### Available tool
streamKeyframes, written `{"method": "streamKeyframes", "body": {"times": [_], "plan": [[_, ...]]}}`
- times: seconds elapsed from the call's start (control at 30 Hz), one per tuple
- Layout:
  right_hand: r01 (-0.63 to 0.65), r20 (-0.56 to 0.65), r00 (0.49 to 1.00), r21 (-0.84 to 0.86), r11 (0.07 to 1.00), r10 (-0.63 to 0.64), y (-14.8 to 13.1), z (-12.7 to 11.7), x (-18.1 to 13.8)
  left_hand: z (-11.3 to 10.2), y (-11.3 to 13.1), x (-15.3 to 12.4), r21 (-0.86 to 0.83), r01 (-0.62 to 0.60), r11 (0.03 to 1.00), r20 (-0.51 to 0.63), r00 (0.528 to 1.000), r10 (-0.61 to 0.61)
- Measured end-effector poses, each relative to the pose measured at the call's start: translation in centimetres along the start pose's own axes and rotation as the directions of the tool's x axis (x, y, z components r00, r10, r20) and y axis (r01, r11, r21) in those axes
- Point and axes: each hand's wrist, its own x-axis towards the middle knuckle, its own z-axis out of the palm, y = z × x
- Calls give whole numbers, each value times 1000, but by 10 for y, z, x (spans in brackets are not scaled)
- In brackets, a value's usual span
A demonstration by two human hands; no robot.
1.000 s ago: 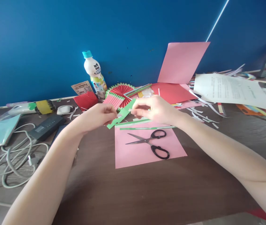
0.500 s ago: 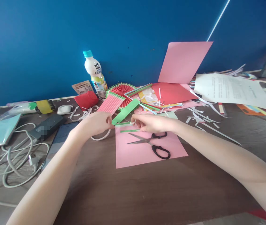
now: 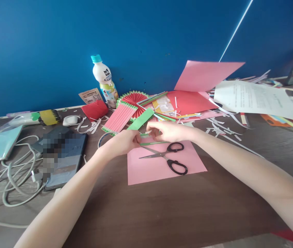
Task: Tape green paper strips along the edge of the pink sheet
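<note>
My left hand (image 3: pixel 127 141) is closed in a pinch at the left end of a narrow green-edged paper strip (image 3: pixel 154 143). Opposite it, my right hand (image 3: pixel 165 131) pinches a small white strip (image 3: pixel 148 132), its fingers curled. Between the hands lies another green and white edge (image 3: pixel 144 135), partly covered by fingers. Under both hands is a pink paper sheet (image 3: pixel 146 172). On that sheet rest black-handled scissors (image 3: pixel 165 155), blades slightly apart and pointing left. Just behind are a wide green strip (image 3: pixel 142 119), a pleated pink paper piece (image 3: pixel 120 117) and a red pleated rosette (image 3: pixel 133 100).
A bottle (image 3: pixel 105 81) stands by the blue wall. To the left are a phone (image 3: pixel 67 165), a coiled white cable (image 3: pixel 10 186) and an earphone case (image 3: pixel 71 120). Red paper (image 3: pixel 187 101), a leaning pink sheet (image 3: pixel 205 75) and white paper scraps (image 3: pixel 221 129) lie right.
My left hand has moved right and slightly nearer, onto the narrow strip's end. My right hand has shifted slightly, with a white strip now showing. The leaning pink sheet has tipped lower.
</note>
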Motion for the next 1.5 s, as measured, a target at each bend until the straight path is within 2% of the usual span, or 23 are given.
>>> {"method": "streamKeyframes", "body": {"times": [0.1, 0.23, 0.33, 0.6, 0.87, 1.03, 1.2, 1.37, 1.5], "plan": [[26, -60, 998, -6, 1000, -26, 0, -2, 0, 0, 1, -1, -29, 1, 1000, 5, 1000, -1], [16, -28, 999, 6, 1000, -16, 2, -1, 1, 4, 1, 3, -16, -94, 995, -91, 992, 93], [9, -37, 999, 23, 1000, -8, 4, -1, 1, 10, 0, 6, -3, -116, 993, -144, 983, 115], [0, -67, 998, 59, 998, 4, 8, 0, 3, 15, -1, 9, 51, -84, 995, -132, 987, 90], [-28, -80, 996, 31, 999, 30, 4, -1, 3, 22, 0, 12, -56, -130, 990, -203, 972, 116], [-18, -80, 997, 49, 999, 22, 6, 0, 3, 26, 3, 14, -63, -105, 992, -168, 981, 93], [-20, -88, 996, 73, 997, 27, 5, -1, 3, 26, 3, 14, -52, -109, 993, -180, 979, 99], [-19, -28, 999, 133, 991, 23, 4, -3, 2, 20, 4, 10, -182, -129, 975, -166, 981, 99], [6, 23, 1000, 242, 970, -12, 8, -4, 2, 9, 6, 8, -352, -90, 931, -95, 994, 60]]}}
